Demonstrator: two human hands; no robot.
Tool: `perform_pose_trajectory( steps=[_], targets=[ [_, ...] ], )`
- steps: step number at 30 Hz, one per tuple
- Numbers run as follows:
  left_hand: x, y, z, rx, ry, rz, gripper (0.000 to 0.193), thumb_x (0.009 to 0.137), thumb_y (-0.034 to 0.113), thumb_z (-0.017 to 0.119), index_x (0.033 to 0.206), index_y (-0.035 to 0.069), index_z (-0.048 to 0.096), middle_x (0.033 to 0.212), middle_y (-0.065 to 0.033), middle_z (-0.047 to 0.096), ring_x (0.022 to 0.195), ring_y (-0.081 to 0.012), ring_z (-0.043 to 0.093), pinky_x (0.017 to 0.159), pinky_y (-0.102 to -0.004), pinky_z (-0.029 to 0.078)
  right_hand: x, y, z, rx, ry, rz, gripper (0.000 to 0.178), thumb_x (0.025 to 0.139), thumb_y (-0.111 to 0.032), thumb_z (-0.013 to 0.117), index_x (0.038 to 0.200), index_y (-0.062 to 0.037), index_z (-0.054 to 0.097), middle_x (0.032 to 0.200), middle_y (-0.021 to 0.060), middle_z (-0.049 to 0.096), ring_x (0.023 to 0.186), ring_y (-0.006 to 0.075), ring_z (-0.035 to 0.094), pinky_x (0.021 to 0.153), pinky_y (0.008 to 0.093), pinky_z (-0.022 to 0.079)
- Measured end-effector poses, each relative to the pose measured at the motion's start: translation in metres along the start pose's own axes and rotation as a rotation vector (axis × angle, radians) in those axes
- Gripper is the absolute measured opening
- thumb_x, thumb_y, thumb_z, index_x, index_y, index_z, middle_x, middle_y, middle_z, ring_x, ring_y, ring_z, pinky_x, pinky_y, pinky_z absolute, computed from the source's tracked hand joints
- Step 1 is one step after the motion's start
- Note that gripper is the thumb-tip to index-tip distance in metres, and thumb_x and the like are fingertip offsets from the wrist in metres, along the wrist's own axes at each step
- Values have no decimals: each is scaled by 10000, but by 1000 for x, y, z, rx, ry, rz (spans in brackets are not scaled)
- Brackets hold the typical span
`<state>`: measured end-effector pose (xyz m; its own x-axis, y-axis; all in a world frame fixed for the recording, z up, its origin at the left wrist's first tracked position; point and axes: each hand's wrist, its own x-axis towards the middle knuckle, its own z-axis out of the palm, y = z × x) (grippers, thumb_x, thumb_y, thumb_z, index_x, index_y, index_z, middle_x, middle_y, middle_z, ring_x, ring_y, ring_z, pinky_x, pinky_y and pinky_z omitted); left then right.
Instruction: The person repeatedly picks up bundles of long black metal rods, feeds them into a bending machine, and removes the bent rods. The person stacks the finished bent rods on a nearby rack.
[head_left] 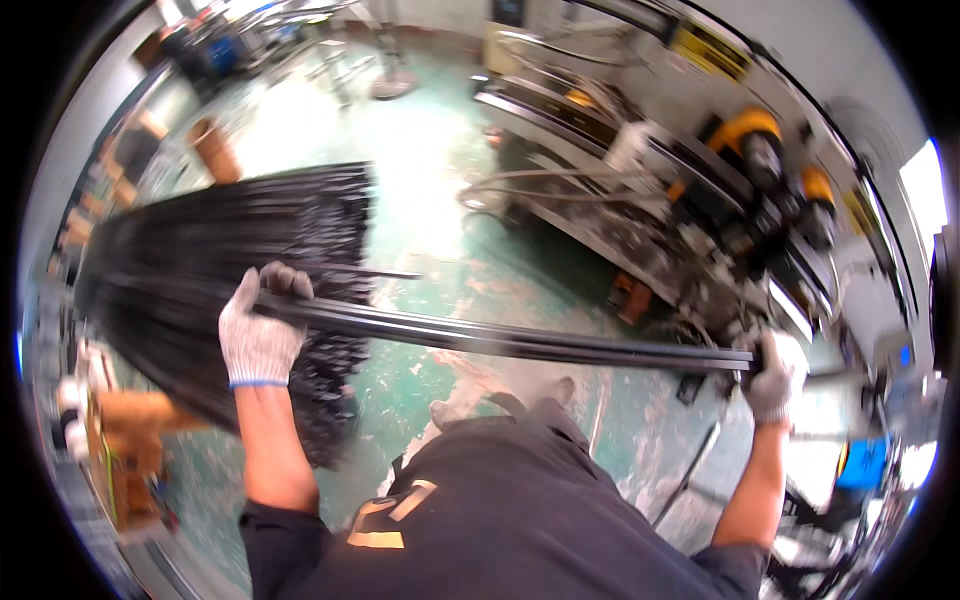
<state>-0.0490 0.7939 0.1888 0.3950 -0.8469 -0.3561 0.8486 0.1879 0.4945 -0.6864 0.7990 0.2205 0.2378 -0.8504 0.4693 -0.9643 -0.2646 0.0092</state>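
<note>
A few long black strips (520,341), apparently rigid profiles, stretch across in front of my body, held together as a bundle. My left hand (262,335), in a whitish knitted glove with a blue cuff edge, is closed round them over the big stack. At the other end, my right hand (778,378), gloved likewise, grips the bundle's right tip. Beneath and beyond my left hand lies a large stack of similar black strips (220,235), their uneven ends facing right. One strip (395,273) juts out past the others. Motion blur hides the exact number in the bundle.
A long machine (600,215) with hoses and orange-and-black units (755,140) runs along the right. Cardboard boxes (135,430) stand at the lower left, a brown cylinder (214,150) behind the stack. A blue object (862,463) is at the far right. The green floor (420,400) is worn.
</note>
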Motion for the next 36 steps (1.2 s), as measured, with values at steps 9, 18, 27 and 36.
perform_pose_trajectory(
  steps=[9,18,27,36],
  targets=[
    [11,-96,113,80,-361,-13,138,993,57,641,1100,-29,630,987,-110,676,954,-231,648,943,-395,550,-198,347,74,-326,143,894,237,908,-200,712,1078,-47,647,1046,196,683,1000,365,635,947,434,504],
    [-5,-358,234,204,-540,-315,177,955,81,661,1094,-30,661,977,-137,681,1022,-332,635,1128,-546,435,-33,155,150,2472,814,1237,261,1008,-102,522,1201,47,614,1242,209,638,1214,361,617,1103,550,480],
    [136,-325,297,166,-797,-270,327,1003,86,552,1260,-109,599,1224,-230,660,1239,-361,602,1239,-532,344,-30,294,188,2001,1197,1263,265,955,-278,732,1085,-56,666,976,56,694,958,247,676,929,435,564],
    [306,-401,296,369,-528,-295,228,992,188,666,1018,-39,673,998,-144,700,1007,-296,673,1103,-493,516,86,291,210,1841,1021,1057,287,1069,-203,559,1233,21,632,1113,143,700,1048,315,660,1000,462,533]
  ],
)
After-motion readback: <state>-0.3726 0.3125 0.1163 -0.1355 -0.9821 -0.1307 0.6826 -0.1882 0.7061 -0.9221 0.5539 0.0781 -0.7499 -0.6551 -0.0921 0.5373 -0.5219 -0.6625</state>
